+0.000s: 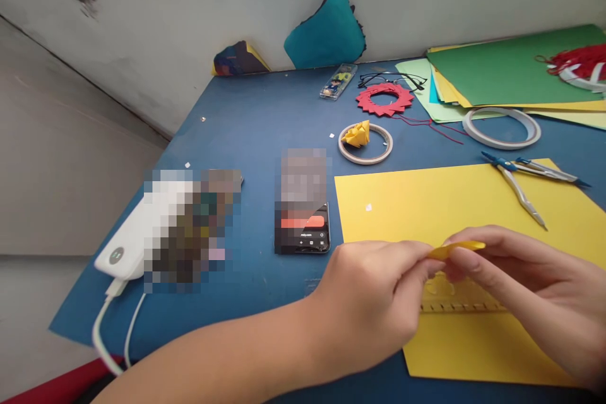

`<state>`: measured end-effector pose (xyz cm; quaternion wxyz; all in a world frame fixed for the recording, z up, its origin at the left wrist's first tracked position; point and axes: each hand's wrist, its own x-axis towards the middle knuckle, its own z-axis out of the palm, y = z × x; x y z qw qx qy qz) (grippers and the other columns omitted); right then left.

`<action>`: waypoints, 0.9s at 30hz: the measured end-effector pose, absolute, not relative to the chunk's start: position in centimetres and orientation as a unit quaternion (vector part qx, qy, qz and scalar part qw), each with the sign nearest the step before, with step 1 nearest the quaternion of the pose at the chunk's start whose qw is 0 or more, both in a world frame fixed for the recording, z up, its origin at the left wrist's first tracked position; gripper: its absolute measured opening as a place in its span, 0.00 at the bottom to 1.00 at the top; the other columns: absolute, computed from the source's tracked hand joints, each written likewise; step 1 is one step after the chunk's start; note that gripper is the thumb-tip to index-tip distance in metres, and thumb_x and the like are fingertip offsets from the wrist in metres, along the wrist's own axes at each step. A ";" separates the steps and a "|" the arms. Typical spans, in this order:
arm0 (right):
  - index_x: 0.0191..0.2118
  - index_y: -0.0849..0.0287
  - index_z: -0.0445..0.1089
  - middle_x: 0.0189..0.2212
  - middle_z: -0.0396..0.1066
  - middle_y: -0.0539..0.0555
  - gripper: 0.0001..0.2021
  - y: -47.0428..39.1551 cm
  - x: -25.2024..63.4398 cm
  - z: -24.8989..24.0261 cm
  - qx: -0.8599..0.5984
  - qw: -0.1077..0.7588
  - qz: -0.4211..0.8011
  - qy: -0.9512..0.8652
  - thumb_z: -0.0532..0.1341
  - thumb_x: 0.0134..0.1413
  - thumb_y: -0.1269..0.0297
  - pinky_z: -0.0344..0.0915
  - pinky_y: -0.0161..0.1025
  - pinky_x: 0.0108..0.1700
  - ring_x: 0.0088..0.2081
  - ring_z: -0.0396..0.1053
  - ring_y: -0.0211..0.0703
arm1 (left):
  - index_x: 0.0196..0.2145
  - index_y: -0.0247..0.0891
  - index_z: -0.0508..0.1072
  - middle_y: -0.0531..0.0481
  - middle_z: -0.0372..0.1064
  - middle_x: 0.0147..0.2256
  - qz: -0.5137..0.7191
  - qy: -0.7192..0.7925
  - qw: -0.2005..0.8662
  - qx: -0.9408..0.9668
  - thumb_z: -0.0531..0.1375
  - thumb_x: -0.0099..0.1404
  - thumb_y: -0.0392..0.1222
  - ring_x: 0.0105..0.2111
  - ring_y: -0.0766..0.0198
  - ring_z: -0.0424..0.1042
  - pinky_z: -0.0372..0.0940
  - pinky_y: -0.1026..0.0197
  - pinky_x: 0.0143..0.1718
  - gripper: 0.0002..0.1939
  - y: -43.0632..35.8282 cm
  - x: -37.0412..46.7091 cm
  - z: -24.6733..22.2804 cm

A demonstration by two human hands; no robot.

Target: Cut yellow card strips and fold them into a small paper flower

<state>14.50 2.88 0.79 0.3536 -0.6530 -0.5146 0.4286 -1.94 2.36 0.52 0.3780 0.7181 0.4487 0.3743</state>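
Between my two hands is a small folded yellow paper piece (458, 247), held above a large yellow sheet (473, 199). My left hand (374, 293) pinches its left end between thumb and fingers. My right hand (525, 284) grips the other end, thumb in front and fingers behind. Beneath the hands a clear ruler (461, 303) lies on the sheet, partly covered by them. A compass (516, 186) with blue and silver legs rests across the sheet's upper right part.
Left of the sheet lie a phone (303, 227) and a white power bank (137, 233) with a cable. Farther back are a tape roll (389, 154) with a yellow folded piece (358, 134), a red paper ring (364, 103), glasses, another tape roll (502, 143) and coloured sheets (516, 69).
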 end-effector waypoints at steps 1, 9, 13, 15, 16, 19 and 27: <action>0.25 0.49 0.71 0.21 0.70 0.45 0.15 2.8 14.4 0.9 -0.655 0.354 0.428 -0.513 0.65 0.38 0.44 0.66 0.27 0.29 0.26 0.67 0.36 | 0.34 0.34 0.73 0.51 0.73 0.28 0.374 0.447 0.387 0.714 0.52 0.67 0.34 0.26 0.70 0.70 0.63 0.69 0.30 0.10 2.4 -2.0 0.6; 0.26 0.49 0.72 0.20 0.71 0.47 0.13 3.5 15.7 -0.3 -0.612 0.359 0.415 -0.570 0.66 0.41 0.47 0.68 0.26 0.25 0.23 0.69 0.36 | 0.33 0.33 0.74 0.47 0.74 0.29 0.358 0.452 0.490 0.654 0.51 0.66 0.34 0.30 0.66 0.73 0.66 0.67 0.34 0.12 2.5 -1.9 1.2; 0.30 0.50 0.72 0.20 0.73 0.48 0.11 4.2 16.4 -0.6 -0.560 0.345 0.437 -0.613 0.65 0.44 0.50 0.70 0.27 0.24 0.22 0.71 0.38 | 0.38 0.35 0.72 0.46 0.76 0.31 0.369 0.476 0.584 0.543 0.55 0.64 0.39 0.31 0.64 0.75 0.69 0.65 0.35 0.08 2.4 -1.5 1.0; 0.30 0.50 0.72 0.21 0.73 0.49 0.11 4.3 16.3 -0.2 -0.552 0.343 0.455 -0.609 0.65 0.45 0.50 0.70 0.27 0.24 0.22 0.71 0.38 | 0.42 0.35 0.70 0.45 0.76 0.31 0.372 0.489 0.616 0.493 0.58 0.63 0.41 0.32 0.62 0.76 0.70 0.64 0.35 0.11 2.4 -1.3 1.0; 0.29 0.51 0.72 0.21 0.73 0.49 0.11 4.4 16.1 0.0 -0.548 0.341 0.462 -0.607 0.65 0.46 0.50 0.70 0.27 0.25 0.23 0.71 0.38 | 0.42 0.35 0.70 0.45 0.76 0.31 0.369 0.494 0.624 0.481 0.59 0.62 0.41 0.32 0.62 0.77 0.70 0.65 0.34 0.11 2.4 -1.3 1.0; 0.26 0.52 0.73 0.21 0.73 0.49 0.11 4.3 15.3 0.8 -0.545 0.350 0.471 -0.599 0.66 0.45 0.51 0.70 0.26 0.25 0.23 0.71 0.37 | 0.36 0.35 0.71 0.45 0.77 0.32 0.353 0.500 0.612 0.502 0.58 0.62 0.40 0.34 0.61 0.77 0.69 0.67 0.32 0.07 2.5 -1.4 1.4; 0.30 0.51 0.73 0.23 0.73 0.46 0.07 4.0 15.2 0.7 -0.503 0.385 0.473 -0.612 0.67 0.45 0.57 0.68 0.24 0.27 0.25 0.70 0.33 | 0.31 0.39 0.74 0.51 0.75 0.31 0.377 0.498 0.556 0.548 0.57 0.64 0.42 0.31 0.65 0.74 0.67 0.65 0.33 0.08 2.8 -1.8 1.4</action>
